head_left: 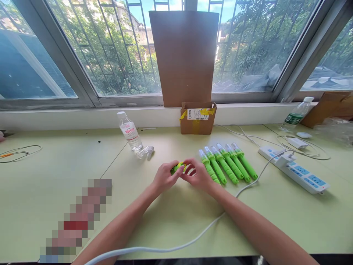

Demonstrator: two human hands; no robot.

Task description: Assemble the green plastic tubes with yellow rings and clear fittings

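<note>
1. Head view: the left hand [164, 176] and the right hand [199, 176] meet over the pale green counter [55, 184], and together they hold one small green tool [178, 167].
2. The fingers of the left hand are clenched on the near end of that green tool; the fingers of the right hand are curled on its other end. Most of the tool is hidden between them.
3. Landmark: the small cardboard box [198, 118] that stands at the back of the counter under the window. The held green tool is in front of this box, a little to its left, near the middle of the counter.
4. A row of green tools [227, 163] with clear caps lies in front of the box and to its right, side by side, just beside the right hand.
5. A clear water bottle [130, 132] stands left of the box, with a small clear cap piece [146, 151] lying near it.
6. A white power strip [296, 168] lies well right of the box; its white cable [193, 235] runs across the counter under the right forearm.
7. A tall brown cardboard sheet [184, 55] leans against the window directly behind the box.
</note>
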